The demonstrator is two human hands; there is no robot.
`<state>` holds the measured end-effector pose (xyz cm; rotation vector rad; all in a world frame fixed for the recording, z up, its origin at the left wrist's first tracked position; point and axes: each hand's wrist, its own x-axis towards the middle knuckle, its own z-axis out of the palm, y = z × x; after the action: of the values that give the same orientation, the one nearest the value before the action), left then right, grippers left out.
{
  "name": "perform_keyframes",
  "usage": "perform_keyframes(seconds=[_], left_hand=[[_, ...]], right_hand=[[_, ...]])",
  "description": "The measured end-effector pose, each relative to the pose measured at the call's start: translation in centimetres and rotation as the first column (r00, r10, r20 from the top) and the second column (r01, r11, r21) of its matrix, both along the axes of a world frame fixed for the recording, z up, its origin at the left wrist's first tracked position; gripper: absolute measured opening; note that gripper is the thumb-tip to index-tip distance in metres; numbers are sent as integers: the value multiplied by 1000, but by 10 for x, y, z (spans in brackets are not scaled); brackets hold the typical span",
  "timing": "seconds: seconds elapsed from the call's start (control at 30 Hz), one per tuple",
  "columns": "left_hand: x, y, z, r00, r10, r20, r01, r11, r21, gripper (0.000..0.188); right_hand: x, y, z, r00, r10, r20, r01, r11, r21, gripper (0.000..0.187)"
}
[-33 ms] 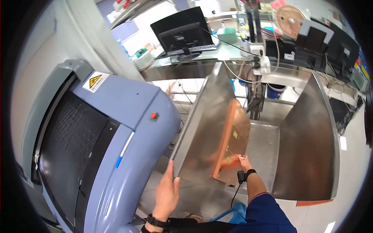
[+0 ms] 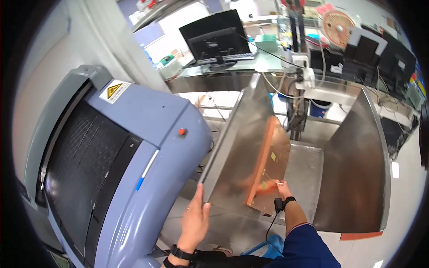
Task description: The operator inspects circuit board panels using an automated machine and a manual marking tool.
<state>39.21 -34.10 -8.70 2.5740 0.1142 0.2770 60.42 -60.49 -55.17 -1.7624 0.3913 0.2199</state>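
1. The scene is viewed from the person's head, through the left of two fisheye cameras worn side by side.
2. The view is aimed forward and down, with the left hand (image 2: 195, 224) and right hand (image 2: 283, 190) seen from above, near the lower edge.
3. The blue-grey machine (image 2: 147, 109) is seen close by at left; the tabletop (image 2: 267, 65) is caught farther off, at the top.

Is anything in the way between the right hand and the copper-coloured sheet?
Nothing visible except the small white item at the fingertips of the right hand, right beside the lower part of the copper-coloured sheet. Whether they touch is unclear.
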Motion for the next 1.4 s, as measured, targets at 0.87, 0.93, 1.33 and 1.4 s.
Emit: perform_keyframes(seconds=[0.87, 0.93, 1.33, 1.4], left_hand=[[-637, -198, 68, 28, 995, -98, -923, -11, -383, 37], [-686, -277, 52, -455, 887, -73, -733, -420, -536, 35], [-831, -514, -124, -999, 8, 46, -7, -1000, 22, 44], [-834, -571, -143, -991, -62, 122, 50, -994, -100, 43]], right_hand=[[-414, 234, 527, -713, 185, 676, -542, -757, -365, 15], [-493, 248, 516, -727, -67, 684, -293, -871, -395, 19], [-808, 223, 383, -803, -364, 471, -132, -663, -737, 33], [-823, 205, 377, -762, -399, 510, -158, -648, -745, 33]])
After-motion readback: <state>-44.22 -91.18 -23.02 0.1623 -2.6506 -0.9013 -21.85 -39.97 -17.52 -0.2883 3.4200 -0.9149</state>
